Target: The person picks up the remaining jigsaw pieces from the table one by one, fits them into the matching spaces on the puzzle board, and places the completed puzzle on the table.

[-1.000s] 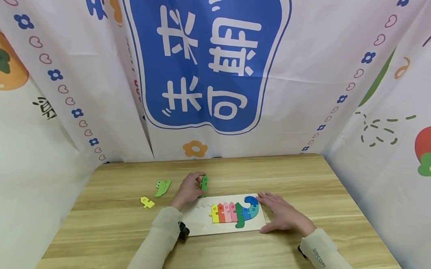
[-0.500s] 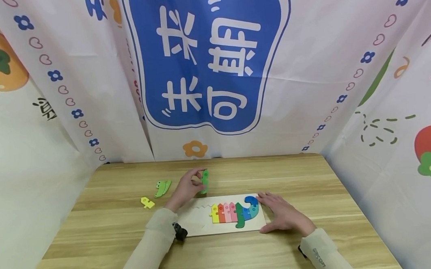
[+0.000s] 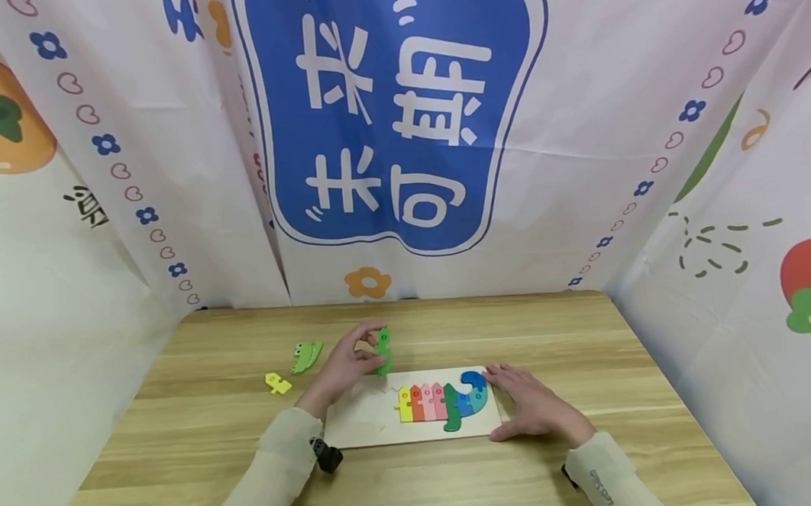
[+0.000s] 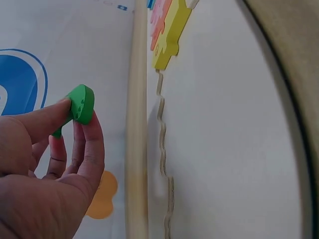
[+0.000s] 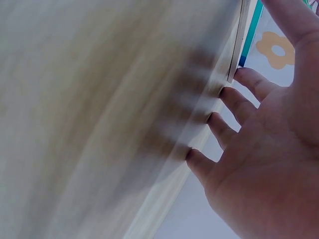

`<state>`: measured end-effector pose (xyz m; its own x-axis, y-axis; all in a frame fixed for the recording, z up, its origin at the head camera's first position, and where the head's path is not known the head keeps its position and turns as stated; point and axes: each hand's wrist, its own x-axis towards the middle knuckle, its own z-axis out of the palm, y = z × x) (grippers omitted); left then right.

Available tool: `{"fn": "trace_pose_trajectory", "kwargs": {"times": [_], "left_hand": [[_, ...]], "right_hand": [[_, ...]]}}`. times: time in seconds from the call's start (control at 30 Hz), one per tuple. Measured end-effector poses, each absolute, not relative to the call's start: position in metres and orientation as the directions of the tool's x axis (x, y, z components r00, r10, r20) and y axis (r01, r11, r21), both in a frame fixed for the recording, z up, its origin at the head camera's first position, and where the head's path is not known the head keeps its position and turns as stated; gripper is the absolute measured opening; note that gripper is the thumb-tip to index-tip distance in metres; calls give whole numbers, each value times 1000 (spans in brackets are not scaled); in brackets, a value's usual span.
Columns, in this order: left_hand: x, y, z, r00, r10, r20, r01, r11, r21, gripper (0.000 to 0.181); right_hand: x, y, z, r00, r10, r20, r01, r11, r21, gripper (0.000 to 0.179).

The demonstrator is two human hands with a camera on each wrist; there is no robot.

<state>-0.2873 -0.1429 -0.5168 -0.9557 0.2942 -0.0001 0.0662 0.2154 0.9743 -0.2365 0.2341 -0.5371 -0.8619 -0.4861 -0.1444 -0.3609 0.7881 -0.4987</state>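
My left hand pinches a green puzzle piece between thumb and fingers, above the far left part of a pale wooden puzzle board. The left wrist view shows the green piece held up off the board, edge-on. On the board's right half lie a yellow piece, red and pink ones, a dark green leg-shaped piece and a curled blue tail. My right hand rests at the board's right end, fingers spread, thumb at the near corner; its fingertips touch the tabletop in the right wrist view.
Left of the board, a light green crocodile-head piece and a loose yellow piece lie on the wood-grain table. A printed white curtain hangs behind the table's far edge and along both sides.
My left hand has lifted the green piece away from the board, then drawn back toward the near left with it. My right hand stays in place at the board's end.
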Motion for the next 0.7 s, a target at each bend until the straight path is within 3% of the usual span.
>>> {"fn": "trace_pose_trajectory", "kwargs": {"times": [0.7], "left_hand": [[-266,-147,-516,-934,353,-63,-25,111,994,60]], "right_hand": [[-237,234,-538,-861,-488,-140,-367,789,-493,109]]}}
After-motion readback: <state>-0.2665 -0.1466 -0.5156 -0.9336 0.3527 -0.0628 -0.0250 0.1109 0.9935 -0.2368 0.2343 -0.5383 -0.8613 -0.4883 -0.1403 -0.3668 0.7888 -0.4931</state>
